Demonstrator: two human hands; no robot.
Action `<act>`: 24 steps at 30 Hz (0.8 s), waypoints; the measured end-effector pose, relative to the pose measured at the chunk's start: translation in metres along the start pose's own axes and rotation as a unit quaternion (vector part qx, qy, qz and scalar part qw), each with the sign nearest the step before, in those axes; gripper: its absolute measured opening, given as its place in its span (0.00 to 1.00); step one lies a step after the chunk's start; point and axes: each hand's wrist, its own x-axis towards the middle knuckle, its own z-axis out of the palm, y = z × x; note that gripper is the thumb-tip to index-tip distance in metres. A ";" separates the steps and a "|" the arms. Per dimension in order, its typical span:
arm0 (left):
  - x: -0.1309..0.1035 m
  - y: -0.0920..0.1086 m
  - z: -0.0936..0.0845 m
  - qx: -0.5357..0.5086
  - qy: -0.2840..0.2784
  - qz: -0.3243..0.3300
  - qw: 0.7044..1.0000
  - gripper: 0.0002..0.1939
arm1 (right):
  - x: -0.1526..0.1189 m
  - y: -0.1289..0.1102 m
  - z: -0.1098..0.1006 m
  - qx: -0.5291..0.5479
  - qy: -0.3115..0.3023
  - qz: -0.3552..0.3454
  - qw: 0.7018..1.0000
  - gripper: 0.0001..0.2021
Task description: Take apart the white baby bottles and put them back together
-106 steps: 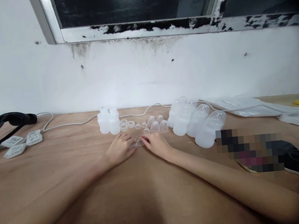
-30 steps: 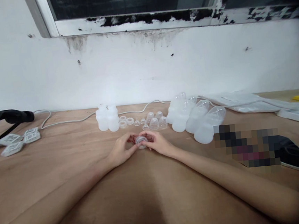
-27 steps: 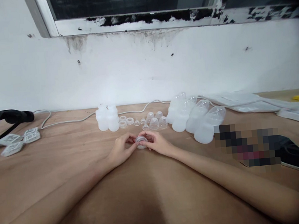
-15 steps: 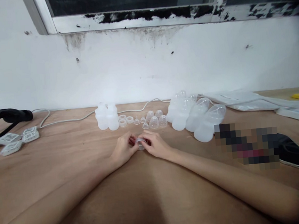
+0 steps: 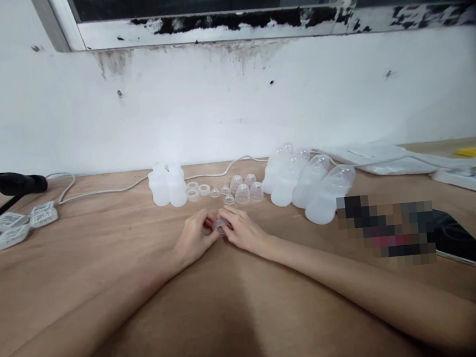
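Note:
Between my two hands, low over the wooden table, is a small clear bottle ring (image 5: 222, 223). My left hand (image 5: 196, 236) pinches it from the left, thumb in front. From the right, my right hand (image 5: 242, 231) has its fingers curled over the ring's top edge. Whether a nipple sits inside the ring is hidden by the fingers. Just beyond my hands lie several loose rings (image 5: 204, 190), clear nipples (image 5: 229, 199) and clear dome caps (image 5: 242, 193). White bottle bodies (image 5: 167, 187) stand behind to the left.
Capped baby bottles (image 5: 321, 207) stand clustered at the right. Beyond them are a plastic bag (image 5: 390, 159) and a dark phone (image 5: 464, 239). A white cable (image 5: 101, 194) runs along the wall. White-labelled packets (image 5: 12, 236) and a black strap (image 5: 11, 184) lie left.
The view has shifted slightly, moving everything a little left. My hands stay around the ring, and the right fingers now reach a bit further over it.

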 end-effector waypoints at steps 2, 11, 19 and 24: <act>0.000 -0.001 0.000 0.001 0.000 -0.005 1.000 0.04 | 0.000 0.000 0.001 -0.005 -0.001 -0.002 1.000 0.05; 0.001 0.000 0.001 0.003 0.004 -0.012 1.000 0.03 | 0.001 -0.004 0.000 0.004 -0.010 -0.001 1.000 0.07; 0.004 -0.008 0.004 -0.042 0.023 -0.076 0.996 0.04 | 0.001 0.002 0.002 0.038 0.012 0.000 0.999 0.05; 0.005 -0.017 0.006 -0.078 0.054 -0.123 0.988 0.06 | -0.001 0.003 0.001 0.066 0.029 -0.015 0.997 0.11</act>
